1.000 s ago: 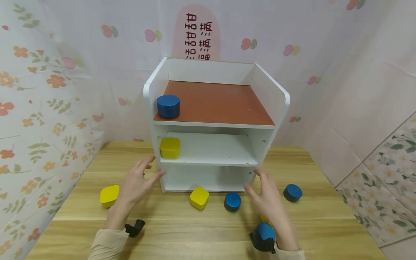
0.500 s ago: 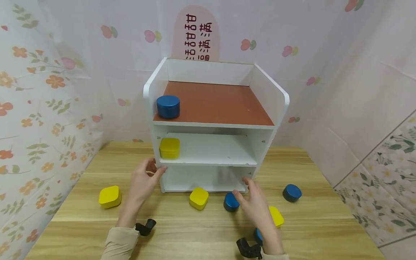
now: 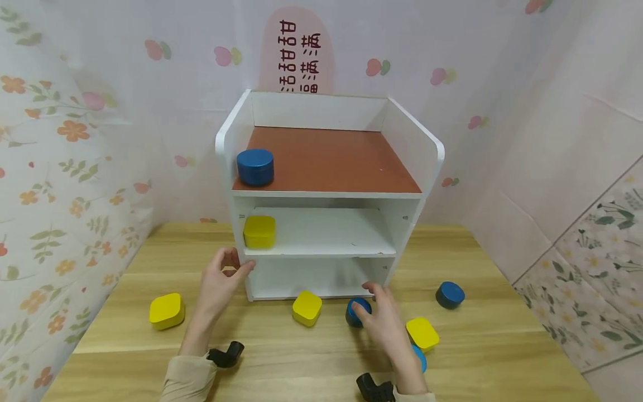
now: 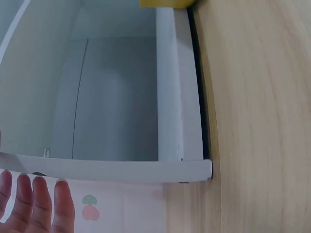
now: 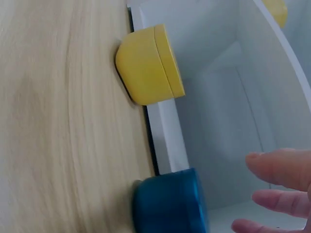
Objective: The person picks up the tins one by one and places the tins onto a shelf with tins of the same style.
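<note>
A small white shelf unit (image 3: 321,195) with a brown top board stands on the wooden table. At its lower left side panel is my left hand (image 3: 219,285), thumb near the front edge and fingers by the outer face; the left wrist view shows those fingers (image 4: 41,199) straight. My right hand (image 3: 384,321) reaches over a blue round tin (image 3: 354,316) before the bottom compartment. In the right wrist view its thumb and fingers (image 5: 279,167) are spread, apart from that blue tin (image 5: 170,203). A yellow square tin (image 3: 307,308) sits to the left of it.
One blue tin (image 3: 255,167) stands on the top board, and a yellow tin (image 3: 259,232) on the middle shelf. Around the hands lie another yellow tin (image 3: 167,311), a yellow tin (image 3: 422,333), a partly hidden blue tin (image 3: 419,358) and a blue tin (image 3: 450,295).
My right hand has moved left from the unit's right side to above the front blue tin, uncovering the yellow tin. The left hand has shifted slightly right, against the side panel.
</note>
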`<state>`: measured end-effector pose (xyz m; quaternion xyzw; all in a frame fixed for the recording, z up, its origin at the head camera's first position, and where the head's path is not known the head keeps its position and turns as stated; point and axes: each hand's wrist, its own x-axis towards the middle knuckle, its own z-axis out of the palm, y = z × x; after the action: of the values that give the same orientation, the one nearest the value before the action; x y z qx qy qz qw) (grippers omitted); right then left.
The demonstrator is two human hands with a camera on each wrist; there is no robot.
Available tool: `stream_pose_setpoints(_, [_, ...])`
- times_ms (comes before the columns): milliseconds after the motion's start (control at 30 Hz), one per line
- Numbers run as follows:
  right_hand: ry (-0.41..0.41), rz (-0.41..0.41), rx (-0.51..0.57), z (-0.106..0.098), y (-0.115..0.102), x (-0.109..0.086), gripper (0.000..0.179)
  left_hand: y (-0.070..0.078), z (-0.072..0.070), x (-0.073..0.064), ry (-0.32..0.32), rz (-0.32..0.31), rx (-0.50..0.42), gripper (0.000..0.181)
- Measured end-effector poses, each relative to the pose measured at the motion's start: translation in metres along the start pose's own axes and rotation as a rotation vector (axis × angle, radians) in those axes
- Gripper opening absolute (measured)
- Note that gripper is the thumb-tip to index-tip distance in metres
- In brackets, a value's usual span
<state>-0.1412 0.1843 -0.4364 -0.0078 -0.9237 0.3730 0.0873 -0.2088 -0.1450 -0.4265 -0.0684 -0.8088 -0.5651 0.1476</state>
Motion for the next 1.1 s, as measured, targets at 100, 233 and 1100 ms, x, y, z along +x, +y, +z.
stream_pose_setpoints(100, [-0.014, 0.031, 0.018, 0.004, 0.001, -0.002, 0.046, -0.002, -0.001, 0.000, -0.012, -0.014, -0.018, 0.033])
stream_pose_setpoints(233, [-0.014, 0.049, 0.000, 0.005, 0.004, -0.001, 0.046, -0.002, 0.002, 0.002, -0.022, -0.007, -0.062, 0.034])
stream_pose_setpoints(1100, [-0.114, 0.157, -0.072, 0.020, 0.007, 0.002, 0.065, -0.001, -0.018, 0.000, -0.197, -0.166, -0.120, 0.042])
